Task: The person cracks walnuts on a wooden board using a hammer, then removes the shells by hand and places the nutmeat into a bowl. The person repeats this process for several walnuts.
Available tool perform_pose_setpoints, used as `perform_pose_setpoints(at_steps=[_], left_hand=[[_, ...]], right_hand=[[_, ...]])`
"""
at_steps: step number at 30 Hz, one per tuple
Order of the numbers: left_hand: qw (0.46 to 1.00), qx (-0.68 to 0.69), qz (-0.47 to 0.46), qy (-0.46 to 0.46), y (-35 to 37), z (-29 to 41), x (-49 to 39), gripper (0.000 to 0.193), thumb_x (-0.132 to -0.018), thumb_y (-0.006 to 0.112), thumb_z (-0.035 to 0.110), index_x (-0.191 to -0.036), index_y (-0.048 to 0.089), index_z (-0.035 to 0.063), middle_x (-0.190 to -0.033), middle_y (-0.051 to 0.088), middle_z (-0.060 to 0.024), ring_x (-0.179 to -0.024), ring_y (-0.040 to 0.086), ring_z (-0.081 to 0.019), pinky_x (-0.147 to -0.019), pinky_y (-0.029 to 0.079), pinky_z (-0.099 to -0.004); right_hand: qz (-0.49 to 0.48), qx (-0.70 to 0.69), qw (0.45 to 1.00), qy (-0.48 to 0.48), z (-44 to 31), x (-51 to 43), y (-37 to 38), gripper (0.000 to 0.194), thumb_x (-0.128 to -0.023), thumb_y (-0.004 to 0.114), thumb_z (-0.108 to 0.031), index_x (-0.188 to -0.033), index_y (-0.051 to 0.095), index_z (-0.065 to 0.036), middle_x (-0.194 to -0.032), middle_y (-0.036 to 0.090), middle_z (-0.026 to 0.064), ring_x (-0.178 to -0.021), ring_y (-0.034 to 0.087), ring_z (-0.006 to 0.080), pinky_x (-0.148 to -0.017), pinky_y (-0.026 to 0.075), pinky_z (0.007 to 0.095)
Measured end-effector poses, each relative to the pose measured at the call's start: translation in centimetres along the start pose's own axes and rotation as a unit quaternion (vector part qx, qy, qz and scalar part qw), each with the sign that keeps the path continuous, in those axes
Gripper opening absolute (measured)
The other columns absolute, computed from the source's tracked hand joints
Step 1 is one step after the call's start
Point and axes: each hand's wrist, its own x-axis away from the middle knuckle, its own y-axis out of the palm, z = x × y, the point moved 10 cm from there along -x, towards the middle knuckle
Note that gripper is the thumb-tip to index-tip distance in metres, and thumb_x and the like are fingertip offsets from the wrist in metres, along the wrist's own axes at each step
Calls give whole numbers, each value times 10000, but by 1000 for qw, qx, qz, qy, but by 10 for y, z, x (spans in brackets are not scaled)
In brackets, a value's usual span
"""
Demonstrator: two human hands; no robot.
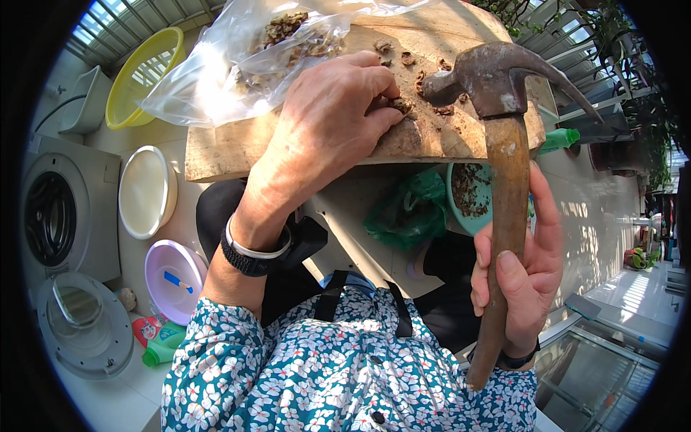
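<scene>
My right hand (523,275) grips the wooden handle of a claw hammer (506,156). The rusty steel hammer head is raised in the view over the right part of a thick wooden board (232,154). Over the board's front edge, my left hand (334,108) pinches a small rough brown piece (400,104), apparently nut or shell, between thumb and fingertips. Several brown shell fragments (407,58) lie scattered beyond those fingertips. A clear plastic bag (216,81) rests on the board's left side, with brown, crumbly pieces (283,27) in and around its opening.
Below the board are a green plastic bag (405,210) and a turquoise basin (468,213) holding dark bits. Left on the floor stand a yellow basket (116,102), a cream basin (146,191) and a lilac basin (167,254). A washing machine (105,183) is farther left; plants (621,38) hang right.
</scene>
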Motion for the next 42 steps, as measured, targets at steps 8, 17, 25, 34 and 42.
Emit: perform_pose_setpoints(at_steps=[8,17,25,34,42], left_hand=[[1000,1,-2,8,0,2,0,154,-766,730,58,-893,677,-11,-810,605,-102,-750,628,-263,-664,485,-338],[1000,7,0,7,0,1,0,148,-767,726,46,-893,676,-12,-803,598,-90,-720,621,-230,-641,485,-316],[1000,3,3,-11,0,0,1,151,-763,747,78,-875,679,3,-773,588,-79,-690,617,-217,-630,485,-306],[999,-46,20,21,-2,7,3,268,-747,784,123,-977,663,58,-815,607,-61,-705,631,-213,-655,504,-323],[999,16,-3,32,4,5,-2,185,-793,723,36,-968,665,40,-837,634,-69,-711,633,-196,-647,511,-297]], right_hand=[[-8,18,998,55,9,-3,2,722,-918,477,3,-1557,155,-94,-859,563,69,-538,478,37,-463,403,159],[-2,55,998,17,2,-5,3,751,-888,500,61,-1552,177,-74,-899,565,68,-550,475,30,-469,397,158],[3,44,999,1,-8,-3,3,749,-873,482,61,-1551,190,-68,-915,572,77,-565,465,31,-473,397,156],[7,26,999,21,0,-1,-4,741,-892,512,4,-1549,176,-57,-885,572,89,-568,469,33,-477,405,156],[13,18,999,24,3,4,-9,737,-896,505,5,-1551,174,-67,-857,569,79,-552,478,33,-477,403,152]])
